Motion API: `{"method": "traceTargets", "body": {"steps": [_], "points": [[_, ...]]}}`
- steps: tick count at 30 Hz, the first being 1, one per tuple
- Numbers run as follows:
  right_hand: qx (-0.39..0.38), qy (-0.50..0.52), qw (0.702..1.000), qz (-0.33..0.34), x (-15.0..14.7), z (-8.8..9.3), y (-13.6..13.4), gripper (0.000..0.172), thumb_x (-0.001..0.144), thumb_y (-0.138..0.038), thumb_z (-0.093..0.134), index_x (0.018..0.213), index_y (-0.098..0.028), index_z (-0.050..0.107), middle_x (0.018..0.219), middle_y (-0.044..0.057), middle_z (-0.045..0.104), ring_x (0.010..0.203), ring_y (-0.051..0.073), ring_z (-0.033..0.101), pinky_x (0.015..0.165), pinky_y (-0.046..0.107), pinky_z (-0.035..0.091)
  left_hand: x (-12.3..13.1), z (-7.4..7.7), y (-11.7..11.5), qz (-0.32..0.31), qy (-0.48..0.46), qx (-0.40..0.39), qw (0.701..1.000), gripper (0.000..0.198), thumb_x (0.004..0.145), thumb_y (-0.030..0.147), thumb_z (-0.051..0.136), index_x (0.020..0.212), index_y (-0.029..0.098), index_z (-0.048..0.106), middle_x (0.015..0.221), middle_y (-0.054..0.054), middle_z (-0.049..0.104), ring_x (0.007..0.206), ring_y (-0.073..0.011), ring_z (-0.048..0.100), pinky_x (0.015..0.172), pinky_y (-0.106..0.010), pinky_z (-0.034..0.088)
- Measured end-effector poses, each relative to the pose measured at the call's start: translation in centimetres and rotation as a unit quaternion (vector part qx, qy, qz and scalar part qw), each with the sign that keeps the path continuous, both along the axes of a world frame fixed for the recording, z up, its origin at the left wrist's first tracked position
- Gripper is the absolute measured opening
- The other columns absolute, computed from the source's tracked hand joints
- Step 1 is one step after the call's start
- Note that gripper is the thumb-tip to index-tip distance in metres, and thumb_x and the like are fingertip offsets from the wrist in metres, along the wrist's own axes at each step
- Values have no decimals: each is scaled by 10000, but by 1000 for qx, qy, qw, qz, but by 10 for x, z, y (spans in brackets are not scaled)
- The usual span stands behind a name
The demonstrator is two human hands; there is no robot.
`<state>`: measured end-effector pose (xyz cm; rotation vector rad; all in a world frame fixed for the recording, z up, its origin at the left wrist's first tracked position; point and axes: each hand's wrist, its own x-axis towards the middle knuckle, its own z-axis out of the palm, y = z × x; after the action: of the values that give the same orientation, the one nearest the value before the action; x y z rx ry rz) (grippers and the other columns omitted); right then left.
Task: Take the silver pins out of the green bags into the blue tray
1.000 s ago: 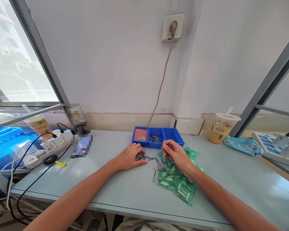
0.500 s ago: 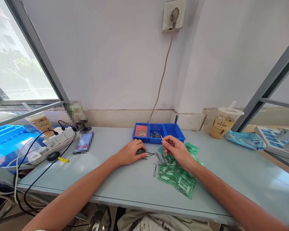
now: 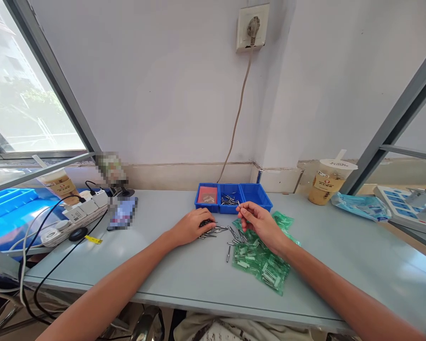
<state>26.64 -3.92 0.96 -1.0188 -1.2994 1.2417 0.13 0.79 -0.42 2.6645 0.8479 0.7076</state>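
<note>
My left hand (image 3: 191,226) lies palm down on the table, its fingers curled over a small heap of metal pins (image 3: 213,230). My right hand (image 3: 257,221) is raised a little, pinching one small metal pin (image 3: 238,203) between thumb and fingers, just in front of the blue three-compartment tray (image 3: 232,196). The tray's middle compartment holds several pins. More loose pins (image 3: 234,237) lie between my hands. A pile of green plastic bags (image 3: 262,260) sits under my right wrist.
A drink cup with a straw (image 3: 328,182) stands at the back right, beside a blue packet (image 3: 362,206). At the left lie a white power strip (image 3: 78,215) with black cables, a phone (image 3: 122,213) and another cup (image 3: 58,182). A wall socket (image 3: 250,26) is above.
The view has shifted slightly. My left hand has curled a little tighter over the pin heap. My right hand keeps pinching the pin near the tray.
</note>
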Motion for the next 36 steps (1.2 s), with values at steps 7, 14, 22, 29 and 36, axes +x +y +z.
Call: {"method": "traceTargets", "body": {"steps": [7,14,22,29,36], "points": [[8,7,1000,-1,0,1,-1,431,806,-606,788,946,-233,624,877,0,629,657,132,574,615,299,531,0,-1,1,9,-21,-8,1000,387,1107,446,412,1039,195,700,1048,-62,704,921,-182,647,866,-312,517],[6,9,1000,8,1,-1,1,414,818,-597,785,932,-235,621,868,-9,610,662,130,574,609,291,524,0,-1,3,26,-42,-7,999,382,1099,452,435,998,199,703,1009,-51,711,897,-183,651,844,-310,512],[11,7,1000,9,1,-1,1,409,826,-590,783,937,-231,621,862,-10,605,668,133,569,612,293,519,1,-2,5,26,-80,-3,996,353,1095,427,465,952,192,685,996,-49,683,896,-177,635,859,-304,503],[8,1,1000,7,1,-4,3,419,820,-597,784,944,-228,629,863,-10,613,668,134,577,614,292,517,0,-7,9,36,-103,10,994,351,1082,437,498,939,190,701,963,-57,657,872,-182,615,826,-302,488],[7,-1,1000,6,3,-4,3,418,824,-596,785,946,-224,639,868,-6,617,668,132,576,618,295,519,-2,-9,9,64,-90,3,994,303,1068,396,545,938,192,726,932,-34,679,834,-165,620,791,-280,472]]}}
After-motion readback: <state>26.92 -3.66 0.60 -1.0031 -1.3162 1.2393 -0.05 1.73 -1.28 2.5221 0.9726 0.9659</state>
